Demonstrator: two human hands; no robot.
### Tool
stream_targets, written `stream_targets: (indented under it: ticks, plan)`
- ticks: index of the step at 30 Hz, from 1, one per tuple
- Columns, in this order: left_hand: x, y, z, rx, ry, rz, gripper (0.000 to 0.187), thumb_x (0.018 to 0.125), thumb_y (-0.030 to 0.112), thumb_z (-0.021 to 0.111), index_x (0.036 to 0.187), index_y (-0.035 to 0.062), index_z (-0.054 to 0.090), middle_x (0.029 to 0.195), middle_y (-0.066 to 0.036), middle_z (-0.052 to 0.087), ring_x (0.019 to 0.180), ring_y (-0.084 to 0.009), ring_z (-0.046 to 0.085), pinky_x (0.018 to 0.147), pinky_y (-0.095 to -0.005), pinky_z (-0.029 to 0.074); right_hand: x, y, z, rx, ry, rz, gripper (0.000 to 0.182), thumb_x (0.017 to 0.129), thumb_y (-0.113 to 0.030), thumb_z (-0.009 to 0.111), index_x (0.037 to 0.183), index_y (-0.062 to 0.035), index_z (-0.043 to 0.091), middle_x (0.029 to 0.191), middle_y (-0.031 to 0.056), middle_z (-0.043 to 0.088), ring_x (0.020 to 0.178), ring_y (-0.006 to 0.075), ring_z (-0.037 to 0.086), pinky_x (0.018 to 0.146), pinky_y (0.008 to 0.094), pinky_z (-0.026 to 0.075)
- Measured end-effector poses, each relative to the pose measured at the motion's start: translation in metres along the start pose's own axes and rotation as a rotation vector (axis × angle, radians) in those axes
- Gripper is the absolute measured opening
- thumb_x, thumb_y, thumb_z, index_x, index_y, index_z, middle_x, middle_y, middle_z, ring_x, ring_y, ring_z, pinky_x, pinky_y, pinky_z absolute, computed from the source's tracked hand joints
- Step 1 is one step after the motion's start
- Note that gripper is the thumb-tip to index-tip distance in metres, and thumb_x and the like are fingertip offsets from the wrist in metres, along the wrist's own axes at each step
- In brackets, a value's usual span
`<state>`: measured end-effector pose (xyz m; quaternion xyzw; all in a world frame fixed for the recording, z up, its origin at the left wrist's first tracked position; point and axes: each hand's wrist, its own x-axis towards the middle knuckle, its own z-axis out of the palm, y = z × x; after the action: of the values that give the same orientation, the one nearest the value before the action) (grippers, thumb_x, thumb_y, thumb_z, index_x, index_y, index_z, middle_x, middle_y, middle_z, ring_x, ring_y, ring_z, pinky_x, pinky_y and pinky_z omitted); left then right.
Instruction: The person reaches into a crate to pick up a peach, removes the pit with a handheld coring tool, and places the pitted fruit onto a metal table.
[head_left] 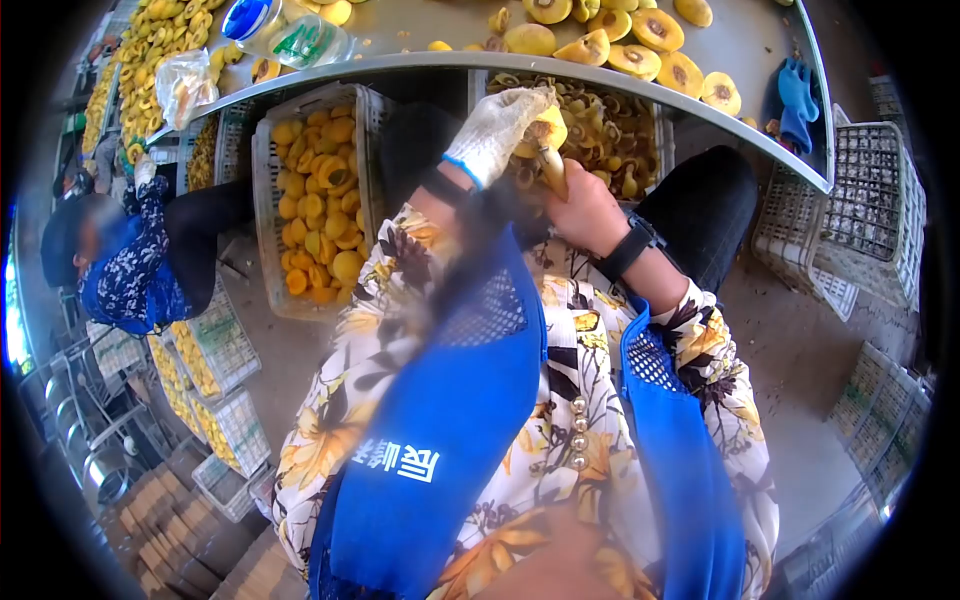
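Note:
My left hand (495, 132), in a white knit glove with a blue cuff edge, is closed around a yellow peach (549, 128) just below the table's near edge. My bare right hand (588, 208) grips a small tool with a pale wooden handle (553, 174). The tool's far end meets the peach; its tip is hidden there. Beneath both hands stands a crate of peach scraps and peels (610, 135). Halved peaches (658, 30) with brown centres lie on the metal table (420, 62) above.
A crate of peach halves (320, 200) stands to the left of my legs. On the table are a plastic bottle (290, 35), a clear plastic bag (186, 88) and a blue glove (797, 105). White crates (870, 200) are stacked at right. A co-worker (135, 250) sits at left.

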<state>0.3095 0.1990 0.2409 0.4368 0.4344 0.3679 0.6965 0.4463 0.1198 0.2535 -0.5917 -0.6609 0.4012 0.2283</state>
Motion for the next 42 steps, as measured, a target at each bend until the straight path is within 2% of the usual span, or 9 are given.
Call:
stream_targets:
  ticks: [6, 19, 22, 24, 27, 29, 31, 33, 42]
  plan:
    - [-0.005, -0.004, 0.024, -0.305, 0.297, 0.217, 0.020, 0.083, 0.018, 0.060, 0.092, 0.0010, 0.058, 0.076, -0.007, 0.060, 0.062, -0.0135, 0.057, 0.056, -0.0262, 0.049, 0.013, 0.011, 0.015, 0.524, -0.071, 0.119, 0.018, 0.079, -0.013, 0.052, 0.091, -0.0021, 0.046, 0.063, 0.0049, 0.053, 0.039, 0.0097, 0.045, 0.033, 0.0236, 0.037]
    - [-0.004, -0.006, 0.024, 0.006, 0.332, 0.157, 0.038, 0.088, 0.038, 0.047, 0.087, 0.0023, 0.061, 0.082, -0.009, 0.063, 0.069, -0.0146, 0.059, 0.058, -0.0252, 0.048, 0.001, -0.007, -0.001, 1.242, -0.534, 0.471, 0.006, 0.081, -0.005, 0.048, 0.083, -0.0057, 0.042, 0.055, -0.0004, 0.041, 0.034, 0.0057, 0.032, 0.029, 0.0211, 0.027]
    - [-0.013, 0.025, 0.028, -0.569, 0.194, -0.382, 0.040, 0.083, 0.047, 0.052, 0.082, 0.0073, 0.055, 0.072, -0.005, 0.058, 0.059, -0.0176, 0.053, 0.047, -0.0282, 0.043, 0.004, 0.000, -0.009, 1.455, -0.705, 0.339, 0.007, 0.084, -0.008, 0.049, 0.083, -0.0061, 0.042, 0.054, -0.0010, 0.039, 0.034, 0.0042, 0.029, 0.029, 0.0204, 0.026]
    - [-0.005, 0.018, 0.016, -0.635, 0.387, -0.138, 0.048, 0.084, 0.055, 0.042, 0.087, 0.0081, 0.051, 0.070, -0.008, 0.056, 0.056, -0.0195, 0.052, 0.043, -0.0272, 0.040, 0.003, -0.001, -0.013, 1.540, -0.766, 0.179, 0.008, 0.086, -0.012, 0.050, 0.089, -0.0055, 0.044, 0.053, -0.0013, 0.038, 0.034, 0.0039, 0.029, 0.029, 0.0195, 0.026]
    - [-0.016, 0.020, -0.054, -0.540, 0.426, 0.035, 0.054, 0.087, 0.054, 0.036, 0.090, 0.0025, 0.054, 0.072, -0.011, 0.058, 0.055, -0.0204, 0.057, 0.039, -0.0217, 0.041, 0.009, 0.007, -0.021, 1.448, -0.478, 0.300, 0.010, 0.087, -0.010, 0.049, 0.095, -0.0049, 0.046, 0.054, -0.0020, 0.038, 0.034, 0.0029, 0.027, 0.030, 0.0186, 0.026]
    - [-0.038, 0.025, -0.098, -0.254, 0.567, 0.167, 0.047, 0.086, 0.048, 0.045, 0.088, 0.0026, 0.057, 0.074, -0.010, 0.060, 0.058, -0.0204, 0.059, 0.042, -0.0252, 0.044, 0.016, 0.050, -0.007, 0.726, -0.276, 0.195, 0.021, 0.081, -0.021, 0.057, 0.090, -0.0036, 0.052, 0.059, 0.0092, 0.052, 0.041, 0.0208, 0.046, 0.042, 0.0312, 0.041]
    - [-0.047, 0.010, -0.148, 0.617, 0.941, 0.204, 0.036, 0.080, 0.037, 0.060, 0.091, 0.0032, 0.064, 0.085, -0.014, 0.064, 0.074, -0.0255, 0.062, 0.067, -0.0305, 0.049, 0.014, 0.081, 0.014, -0.154, 0.045, 0.022, 0.028, 0.077, -0.028, 0.061, 0.085, -0.0029, 0.054, 0.066, 0.0169, 0.058, 0.053, 0.0321, 0.056, 0.052, 0.0385, 0.046]
    - [-0.057, 0.023, -0.161, 1.353, 1.044, 0.225, 0.039, 0.077, 0.036, 0.062, 0.096, 0.0021, 0.063, 0.091, -0.015, 0.064, 0.084, -0.0258, 0.061, 0.077, -0.0289, 0.046, 0.016, 0.086, 0.016, -0.137, 0.061, 0.105, 0.033, 0.073, -0.033, 0.063, 0.083, -0.0027, 0.056, 0.072, 0.0210, 0.059, 0.068, 0.0365, 0.057, 0.062, 0.0411, 0.046]
    - [0.092, 0.041, -0.019, 1.674, 0.251, 0.353, 0.037, 0.076, 0.041, 0.051, 0.108, 0.0248, 0.057, 0.104, -0.009, 0.058, 0.098, -0.0272, 0.056, 0.084, -0.0404, 0.044, 0.015, 0.091, 0.012, -0.230, 0.042, 0.000, 0.035, 0.074, -0.033, 0.063, 0.088, -0.0022, 0.056, 0.064, 0.0171, 0.060, 0.059, 0.0293, 0.061, 0.055, 0.0372, 0.048]
